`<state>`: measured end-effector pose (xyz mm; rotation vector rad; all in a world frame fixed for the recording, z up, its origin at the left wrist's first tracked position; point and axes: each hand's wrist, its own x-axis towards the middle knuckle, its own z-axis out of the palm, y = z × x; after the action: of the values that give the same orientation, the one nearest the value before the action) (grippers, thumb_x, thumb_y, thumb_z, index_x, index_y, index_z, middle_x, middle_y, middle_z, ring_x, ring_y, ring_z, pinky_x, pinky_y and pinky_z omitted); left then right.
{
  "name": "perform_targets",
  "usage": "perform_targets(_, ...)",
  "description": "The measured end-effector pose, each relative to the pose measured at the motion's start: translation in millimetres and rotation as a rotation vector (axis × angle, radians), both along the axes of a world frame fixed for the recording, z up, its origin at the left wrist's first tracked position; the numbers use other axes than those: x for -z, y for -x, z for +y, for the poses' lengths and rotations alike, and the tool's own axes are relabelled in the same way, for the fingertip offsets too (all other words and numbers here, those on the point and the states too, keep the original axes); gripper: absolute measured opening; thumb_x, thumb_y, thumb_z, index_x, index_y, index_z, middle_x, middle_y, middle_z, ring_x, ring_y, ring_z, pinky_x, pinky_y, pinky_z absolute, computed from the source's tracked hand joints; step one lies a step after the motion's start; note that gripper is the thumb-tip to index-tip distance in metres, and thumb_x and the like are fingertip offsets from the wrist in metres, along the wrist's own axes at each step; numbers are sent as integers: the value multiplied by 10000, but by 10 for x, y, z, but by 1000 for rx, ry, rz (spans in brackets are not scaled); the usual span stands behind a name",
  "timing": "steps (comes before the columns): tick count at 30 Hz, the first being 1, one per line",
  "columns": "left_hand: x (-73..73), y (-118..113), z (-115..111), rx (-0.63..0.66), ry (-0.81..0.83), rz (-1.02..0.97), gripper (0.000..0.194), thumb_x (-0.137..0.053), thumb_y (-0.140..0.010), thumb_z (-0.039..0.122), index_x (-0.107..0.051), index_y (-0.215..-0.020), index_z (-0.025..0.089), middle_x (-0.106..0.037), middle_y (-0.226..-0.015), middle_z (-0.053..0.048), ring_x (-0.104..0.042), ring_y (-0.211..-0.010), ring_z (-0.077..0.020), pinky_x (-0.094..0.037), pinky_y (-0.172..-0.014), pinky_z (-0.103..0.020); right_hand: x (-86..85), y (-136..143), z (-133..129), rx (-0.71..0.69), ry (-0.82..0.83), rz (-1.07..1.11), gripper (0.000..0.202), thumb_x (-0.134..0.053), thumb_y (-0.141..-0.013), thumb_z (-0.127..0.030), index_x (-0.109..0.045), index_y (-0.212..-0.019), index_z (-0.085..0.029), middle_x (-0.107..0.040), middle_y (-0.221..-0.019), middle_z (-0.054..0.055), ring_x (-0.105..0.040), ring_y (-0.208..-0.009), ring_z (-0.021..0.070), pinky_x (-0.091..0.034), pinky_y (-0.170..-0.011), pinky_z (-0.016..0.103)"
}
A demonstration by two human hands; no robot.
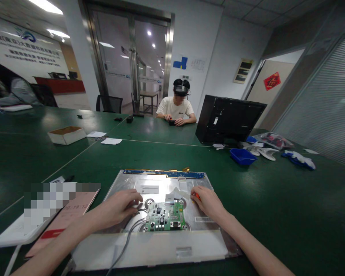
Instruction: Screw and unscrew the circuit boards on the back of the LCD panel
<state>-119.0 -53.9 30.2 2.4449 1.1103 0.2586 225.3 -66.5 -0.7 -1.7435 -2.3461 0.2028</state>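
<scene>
A display panel [201, 239] lies with its metal back up in front of me. Mounted at its middle is a green circuit board [163, 220], with grey cables [128, 235] running off its left side. Beside the board's upper left corner, my left hand [122, 205] has its fingers bent but apart, holding nothing. My right hand [208, 201] is closed around a small orange tool [197, 196], mostly hidden by the fingers, at the board's upper right. A loose whitish strip [181, 193] rises between the board and that hand. Along the panel's far edge runs a blue circuit strip [163, 174].
To the left lie a white device [20, 230] and a pink sheet [74, 207]. Farther off are a shallow box [67, 135], a black monitor [230, 119], a blue tray [243, 156] and gloves [299, 159]. Across the green table [290, 203] sits another person [176, 105].
</scene>
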Motion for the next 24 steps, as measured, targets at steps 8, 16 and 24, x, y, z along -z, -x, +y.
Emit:
perform_targets(8,19,-15,-33,43,38,-79,198,-444,-876,161,-638,-898,195,-622,-932,-41,-581,-853,-181,-422,-752,-272,-82,76,-19,-33,0,-19,151,-465,-910,-241,-607,-927,-195,-667,-926,59,-622,-834,194,-416,-714,278)
perform_targets(16,-4,26,-16,47,77,-108,189,-472,-837,129,-644,-888,189,-633,-913,-37,-582,-850,-181,-427,-753,-271,-316,461,250,-199,11,7,136,-520,-883,-213,-645,-932,-190,-686,-978,57,-619,-865,185,-416,-724,269)
perform_targets(24,63,35,49,33,89,-94,172,-494,-835,160,-653,-897,182,-639,-887,-41,-579,-809,-179,-427,-714,-262,-192,754,662,-345,78,66,109,-606,-793,-172,-689,-854,-208,-710,-904,27,-625,-835,162,-400,-699,236)
